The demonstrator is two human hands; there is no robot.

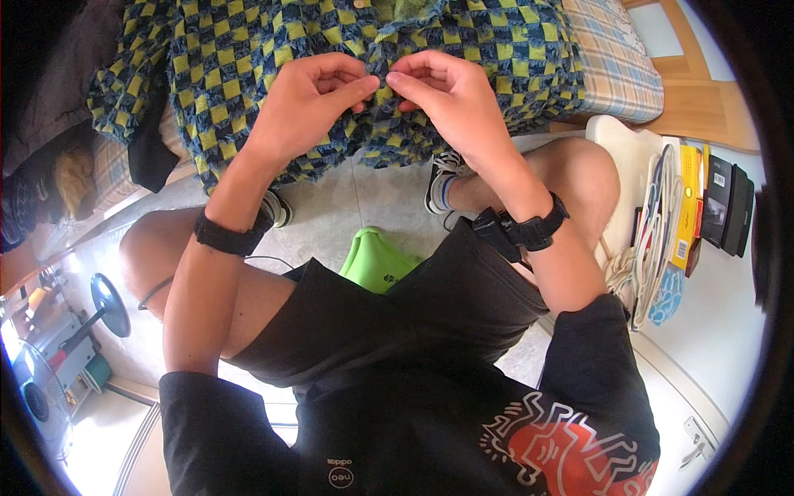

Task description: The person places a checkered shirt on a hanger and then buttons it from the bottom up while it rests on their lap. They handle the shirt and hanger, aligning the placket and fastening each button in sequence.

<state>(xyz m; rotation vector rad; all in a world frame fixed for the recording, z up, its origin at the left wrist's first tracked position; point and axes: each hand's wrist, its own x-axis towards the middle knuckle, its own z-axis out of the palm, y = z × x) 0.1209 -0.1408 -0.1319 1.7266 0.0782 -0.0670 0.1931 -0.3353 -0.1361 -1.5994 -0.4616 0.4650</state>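
A checked shirt (229,80) in yellow-green and dark blue, with frayed tufts, lies spread before me on a bed. My left hand (313,102) pinches the cloth at the shirt's front edge between thumb and fingers. Close to it on the other side, my right hand (456,96) pinches the same front edge, thumb tip near the left thumb. Whatever sits between the fingertips is too small to make out. One pale button (358,4) shows higher up the front, by the collar end. Each wrist wears a black strap.
Under the shirt is a plaid mattress (614,68). A white chair (611,139) stands to the right, near hanging cords (651,229) and boxes (685,198). A green pouch-like item (378,257) is between my legs. At left are dark clothes (43,105) and a fan (40,397).
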